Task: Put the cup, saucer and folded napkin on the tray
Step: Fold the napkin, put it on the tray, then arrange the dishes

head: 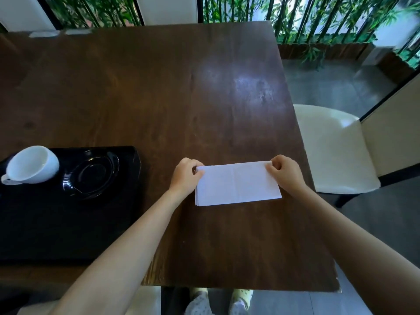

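Observation:
A white napkin (237,184), folded into a rectangle, lies on the dark wooden table (159,92). My left hand (185,175) pinches its far left corner and my right hand (285,170) pinches its far right corner. To the left lies a black tray (45,228). On the tray's far part a white cup (33,164) rests tilted on its side, its mouth facing up and right. Beside it sits a black saucer (91,173).
A cream chair (334,151) stands just off the table's right edge. Another cream chair back (167,10) is at the far side. The table's near edge runs just above my feet (218,301). Bamboo plants (318,19) line the window behind.

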Motion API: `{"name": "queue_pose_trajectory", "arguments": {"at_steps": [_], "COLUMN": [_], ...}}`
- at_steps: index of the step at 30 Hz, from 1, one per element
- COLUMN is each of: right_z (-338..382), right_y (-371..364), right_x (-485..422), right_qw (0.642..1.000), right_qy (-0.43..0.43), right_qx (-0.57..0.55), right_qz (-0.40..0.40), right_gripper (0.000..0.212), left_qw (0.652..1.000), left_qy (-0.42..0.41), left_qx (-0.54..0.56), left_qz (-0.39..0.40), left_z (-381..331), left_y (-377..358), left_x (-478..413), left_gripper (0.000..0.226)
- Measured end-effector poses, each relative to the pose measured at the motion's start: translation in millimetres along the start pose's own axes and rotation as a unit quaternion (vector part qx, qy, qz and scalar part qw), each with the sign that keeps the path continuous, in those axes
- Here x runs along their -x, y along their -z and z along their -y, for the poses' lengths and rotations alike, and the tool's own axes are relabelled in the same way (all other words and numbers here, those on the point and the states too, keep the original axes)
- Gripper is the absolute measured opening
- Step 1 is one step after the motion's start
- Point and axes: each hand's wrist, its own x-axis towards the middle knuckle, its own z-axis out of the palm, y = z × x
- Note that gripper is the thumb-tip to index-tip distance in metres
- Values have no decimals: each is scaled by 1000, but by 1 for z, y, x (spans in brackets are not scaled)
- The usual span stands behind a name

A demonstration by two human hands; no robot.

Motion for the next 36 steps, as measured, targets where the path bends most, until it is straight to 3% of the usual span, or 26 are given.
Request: {"name": "queue_pose_trajectory", "arguments": {"at_steps": [3,5,8,10,12,14,18,27,36], "right_z": [3,7,32,54,63,55,42,-6,-19], "right_y": [-3,-4,-18,-40,-63,-80,-86,-54,-45], "right_x": [2,4,11,18,27,30,33,26,24], "right_qw": [999,996,980,967,955,945,935,932,946], "right_qy": [-19,-13,128,231,259,253,268,196,161], "right_qx": [11,58,103,99,141,195,231,304,280], "right_qz": [-24,-68,-111,-41,42,62,38,-2,1], "right_gripper": [21,27,37,41,45,48,51,58,63], "left_qw": [999,992,967,951,949,950,942,947,959], "left_qy": [6,-13,-115,-162,-129,-70,-71,-85,-73], "left_qx": [-37,-104,-163,-214,-274,-304,-328,-311,-275], "left_qz": [-9,-77,-159,-151,-87,-26,-5,-11,-12], "left_z": [-2,-6,-25,-33,-31,-19,-9,-3,-5], "left_y": [-1,-4,-21,-41,-56,-65,-69,-67,-62], "left_x": [3,9,23,31,36,35,32,31,31], "left_gripper": [23,32,36,40,46,53,62,57,59]}}
